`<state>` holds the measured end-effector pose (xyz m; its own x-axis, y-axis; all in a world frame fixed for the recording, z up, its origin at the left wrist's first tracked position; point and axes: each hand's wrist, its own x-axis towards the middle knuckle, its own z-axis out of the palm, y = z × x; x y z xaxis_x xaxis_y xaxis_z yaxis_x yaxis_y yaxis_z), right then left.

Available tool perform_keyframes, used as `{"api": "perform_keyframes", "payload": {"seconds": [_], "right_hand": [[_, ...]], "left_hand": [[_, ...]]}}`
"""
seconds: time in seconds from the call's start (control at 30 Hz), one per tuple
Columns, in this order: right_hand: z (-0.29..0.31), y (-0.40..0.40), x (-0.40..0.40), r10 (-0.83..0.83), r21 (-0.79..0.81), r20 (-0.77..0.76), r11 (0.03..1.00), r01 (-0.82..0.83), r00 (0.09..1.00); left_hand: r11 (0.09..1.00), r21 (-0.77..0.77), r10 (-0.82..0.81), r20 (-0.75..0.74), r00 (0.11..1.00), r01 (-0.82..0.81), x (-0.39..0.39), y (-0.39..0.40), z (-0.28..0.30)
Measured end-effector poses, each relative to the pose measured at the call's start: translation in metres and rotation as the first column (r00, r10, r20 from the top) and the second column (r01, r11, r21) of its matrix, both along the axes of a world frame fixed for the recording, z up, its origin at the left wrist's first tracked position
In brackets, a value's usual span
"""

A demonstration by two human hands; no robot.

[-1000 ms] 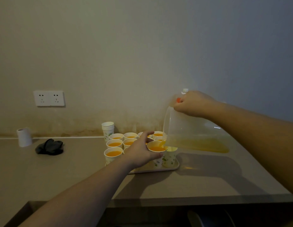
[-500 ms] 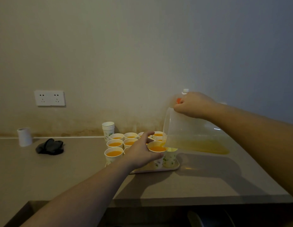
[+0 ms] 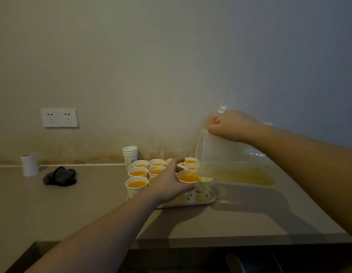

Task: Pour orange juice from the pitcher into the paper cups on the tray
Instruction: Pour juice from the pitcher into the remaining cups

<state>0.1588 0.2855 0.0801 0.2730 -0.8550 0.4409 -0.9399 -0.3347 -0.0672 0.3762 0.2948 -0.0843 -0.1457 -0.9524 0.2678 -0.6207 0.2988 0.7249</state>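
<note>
Right hand [image 3: 233,126] gripped the tipped pitcher [image 3: 226,160] by its top, center-right of frame, spout over a nearly full paper cup [image 3: 189,184]. Left hand [image 3: 169,183] was wrapped around that cup on the tray [image 3: 202,202], mid-frame, among other filled cups.

Clear pitcher [image 3: 226,154] tipped sideways, OJ low, spout over near-full paper cup [image 3: 189,184], tray [image 3: 206,201] front-right.
</note>
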Motion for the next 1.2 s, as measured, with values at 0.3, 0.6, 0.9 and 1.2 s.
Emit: {"api": "perform_keyframes", "payload": {"seconds": [0.3, 0.6, 0.9, 1.2], "right_hand": [[-0.004, 0.003, -0.003, 0.011, 0.065, 0.159, 0.998, -0.022, 0.987], [-0.022, 0.002, -0.023, -0.002, 0.095, 0.633, 0.993, -0.075, 0.774], [-0.027, 0.005, -0.031, -0.08, 0.168, 0.762, 0.983, -0.077, 0.642], [-0.027, 0.006, -0.036, -0.084, 0.185, 0.747, 0.979, -0.085, 0.659]], "left_hand": [[1.0, -0.005, 0.006, -0.024, 1.0, -0.006, 0.003, -0.002, 0.001], [1.0, -0.005, 0.008, -0.029, 1.0, -0.009, 0.003, -0.006, 0.008], [0.999, 0.047, 0.005, 0.1, 0.995, -0.01, 0.005, -0.016, 0.012], [0.995, 0.088, 0.034, 0.159, 0.987, -0.048, 0.009, -0.021, 0.012]]}}
